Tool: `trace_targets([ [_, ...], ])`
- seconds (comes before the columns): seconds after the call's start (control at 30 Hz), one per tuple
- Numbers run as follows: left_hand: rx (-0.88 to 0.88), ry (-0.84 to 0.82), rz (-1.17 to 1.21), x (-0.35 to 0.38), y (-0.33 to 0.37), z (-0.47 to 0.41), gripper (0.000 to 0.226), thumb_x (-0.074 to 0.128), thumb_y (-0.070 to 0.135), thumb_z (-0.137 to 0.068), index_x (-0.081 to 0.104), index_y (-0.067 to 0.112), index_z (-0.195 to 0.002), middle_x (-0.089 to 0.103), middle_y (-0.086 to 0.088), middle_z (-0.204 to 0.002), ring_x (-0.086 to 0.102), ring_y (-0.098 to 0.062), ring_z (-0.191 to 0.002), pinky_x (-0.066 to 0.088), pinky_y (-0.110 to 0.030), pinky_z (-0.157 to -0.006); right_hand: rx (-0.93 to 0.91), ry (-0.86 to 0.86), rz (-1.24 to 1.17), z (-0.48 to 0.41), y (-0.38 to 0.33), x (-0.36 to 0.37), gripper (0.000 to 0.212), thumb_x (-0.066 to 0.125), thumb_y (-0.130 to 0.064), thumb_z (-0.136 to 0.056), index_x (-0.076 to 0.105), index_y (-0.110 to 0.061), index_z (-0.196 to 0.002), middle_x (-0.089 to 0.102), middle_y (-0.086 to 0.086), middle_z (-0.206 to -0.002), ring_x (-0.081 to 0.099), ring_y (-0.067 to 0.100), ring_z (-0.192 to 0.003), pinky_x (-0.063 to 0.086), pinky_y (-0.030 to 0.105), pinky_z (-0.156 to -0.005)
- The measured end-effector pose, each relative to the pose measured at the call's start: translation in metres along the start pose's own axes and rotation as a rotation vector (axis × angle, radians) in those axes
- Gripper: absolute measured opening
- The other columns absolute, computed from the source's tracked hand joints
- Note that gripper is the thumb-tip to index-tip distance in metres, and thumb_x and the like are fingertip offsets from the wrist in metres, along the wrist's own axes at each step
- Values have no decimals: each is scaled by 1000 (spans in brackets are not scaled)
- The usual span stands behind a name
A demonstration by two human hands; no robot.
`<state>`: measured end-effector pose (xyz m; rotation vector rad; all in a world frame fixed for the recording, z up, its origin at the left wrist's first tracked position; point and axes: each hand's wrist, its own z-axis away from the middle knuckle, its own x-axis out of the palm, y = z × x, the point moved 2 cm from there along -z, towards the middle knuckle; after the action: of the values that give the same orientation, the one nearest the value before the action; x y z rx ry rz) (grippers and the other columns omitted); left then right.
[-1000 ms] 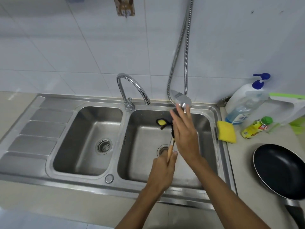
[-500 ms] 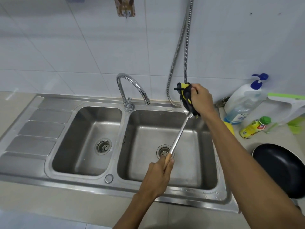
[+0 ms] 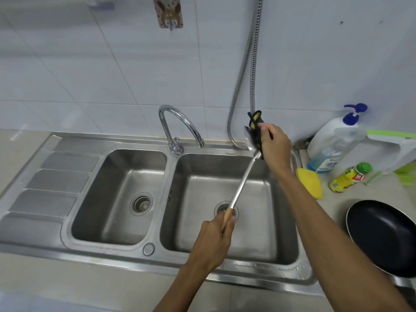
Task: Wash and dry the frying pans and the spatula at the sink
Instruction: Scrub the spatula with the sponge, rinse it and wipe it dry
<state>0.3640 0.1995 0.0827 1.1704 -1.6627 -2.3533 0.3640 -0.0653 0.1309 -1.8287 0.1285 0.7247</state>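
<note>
Drying the spatula [image 3: 244,179], apparently: nearest, left hand [image 3: 216,239] gripped its wooden handle above the sink [image 3: 258,272]; pan [image 3: 382,239] sat at 4 o'clock; farther, at 1 o'clock, right hand [image 3: 273,145] clasped a cloth [image 3: 255,129] round the blade. Next move likely called for wiping down the shaft.

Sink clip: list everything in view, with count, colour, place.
sink: one, steel, two basins
tap: one, chrome, behind the basins
hose: one, metal, down the wall
hook: one, brown, wall, top
spatula: one, steel, wooden handle, over right basin
cloth: one, black-yellow, on the spatula's blade
sponge: one, yellow, counter right of sink
soap bottle: one, white, blue pump, by the wall
small bottle: one, yellow, green cap, right of sponge
pan: one, black, counter, right edge
green-white item: one, far right, unclear
left hand: one, grips the spatula's handle
right hand: one, holds the cloth
</note>
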Motion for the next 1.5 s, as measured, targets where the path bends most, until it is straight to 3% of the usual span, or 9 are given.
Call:
trace_targets([
  [0.17,-20,69,-48,-8,-16,-14,27,47,38,-106,46,34,-79,48,9,-55,49,-6,-45,35,-17,-44,-368,-50,38,67,1,20,33,49,-15,-106,65,-13,-135,58,3,-144,51,14,-133,40,28,-113],
  [0.37,7,29,-57,0,-17,-5,19,46,37,-107,45,34,-88,46,9,-54,46,-9,-44,33,-17,-44,168,-106,-103,3,29,19,33,43,-40,-99,70,-35,-116,73,-5,-112,69,23,-102,59,47,-85],
  [0.5,-82,88,-57,-7,-23,-26,27,46,37,-106,46,28,-80,52,5,-59,46,-8,-43,35,-22,-43,74,-138,-171,71,5,36,29,50,-18,-105,66,-19,-129,67,-10,-115,63,9,-107,48,20,-88],
  [0.63,-73,44,-242,-23,-28,-42,28,45,40,-105,54,16,-92,63,-2,-69,58,-17,-54,47,-33,-49,159,-400,-286,147,35,47,20,61,-23,-99,74,-30,-113,75,-16,-100,69,-2,-94,57,25,-86],
  [0.83,-64,163,-479,-11,-25,-28,36,36,45,-105,45,18,-85,55,2,-67,53,-21,-57,39,-31,-53,364,-75,-32,156,121,-32,27,61,-16,-98,72,-23,-122,75,7,-111,68,27,-106,49,31,-86],
  [1.03,-76,268,-323,10,-38,-17,31,47,40,-105,43,20,-82,50,6,-71,50,-18,-60,36,-31,-55,180,57,369,183,178,-123,32,65,-3,-94,68,-6,-126,73,15,-116,68,36,-102,51,41,-88],
  [1.23,-121,202,-211,30,-39,-2,17,49,28,-104,45,18,-90,53,1,-85,47,-15,-66,30,-25,-56,257,-45,621,265,261,-113,54,50,-13,-102,37,2,-152,43,25,-154,44,42,-138,42,56,-111],
  [1.4,-186,163,-1,50,-45,12,14,52,14,-100,49,18,-88,56,1,-80,50,-10,-67,33,-17,-53,409,-192,624,248,243,-119,66,57,-18,-99,28,0,-156,35,24,-158,36,42,-144,38,55,-113],
  [1.5,-289,114,221,68,-41,17,13,52,16,-102,56,14,-89,59,-1,-78,54,-16,-70,41,-13,-57,337,-93,706,248,207,-117,70,71,-20,-91,39,4,-149,37,36,-150,38,53,-136,42,61,-107],
])
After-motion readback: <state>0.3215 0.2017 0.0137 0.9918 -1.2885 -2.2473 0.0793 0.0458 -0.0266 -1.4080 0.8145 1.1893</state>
